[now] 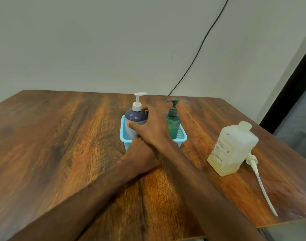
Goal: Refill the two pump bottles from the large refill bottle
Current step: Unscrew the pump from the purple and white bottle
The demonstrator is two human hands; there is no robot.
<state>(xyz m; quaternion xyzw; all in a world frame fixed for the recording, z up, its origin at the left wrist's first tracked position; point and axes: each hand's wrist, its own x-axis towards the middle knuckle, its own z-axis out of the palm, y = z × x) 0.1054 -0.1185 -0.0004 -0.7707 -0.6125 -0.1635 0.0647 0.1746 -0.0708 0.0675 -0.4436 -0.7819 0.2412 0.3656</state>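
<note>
Wooden table (62,145) fills the lower frame. Right arm crosses from lower right to centre. Right hand (149,129) wraps the white-pump bottle (135,117), thumb on its near left side, fingers curled round its far right shoulder. Left hand (141,154) sits under the right wrist at the blue basket (182,135) front edge; fingers hidden, grip can't tell. Refill bottle (230,150) stands right of centre, well apart from both hands. Both pump bottles upright in basket, green bottle (173,124) just right of the right hand. Loose pump (260,181) lies beside refill bottle.
</note>
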